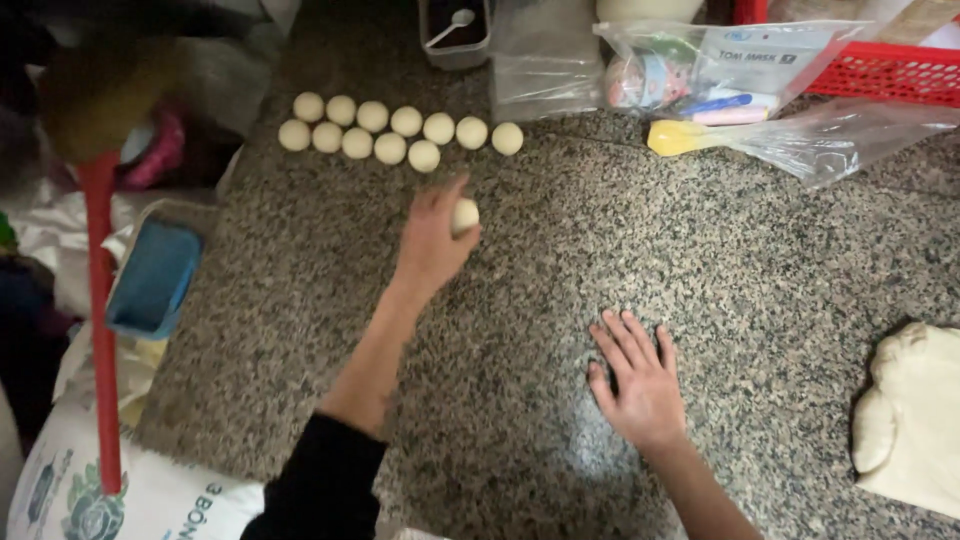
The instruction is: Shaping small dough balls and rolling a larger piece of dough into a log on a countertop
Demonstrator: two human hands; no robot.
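Note:
My left hand (432, 240) reaches forward over the speckled granite counter (700, 260) and holds a small round dough ball (465, 215) in its fingers. Just beyond it lie two rows of several dough balls (390, 128). My right hand (640, 375) rests flat on the counter with fingers spread, holding nothing. A large lump of pale dough (912, 415) lies at the right edge, well apart from my right hand.
Clear plastic bags (720, 70) with small items and a yellow tool (675, 137) lie at the back right, beside a red basket (885, 70). A small container with a spoon (455, 30) stands at the back. A blue tub (155, 275) and red pole (100, 300) are left of the counter.

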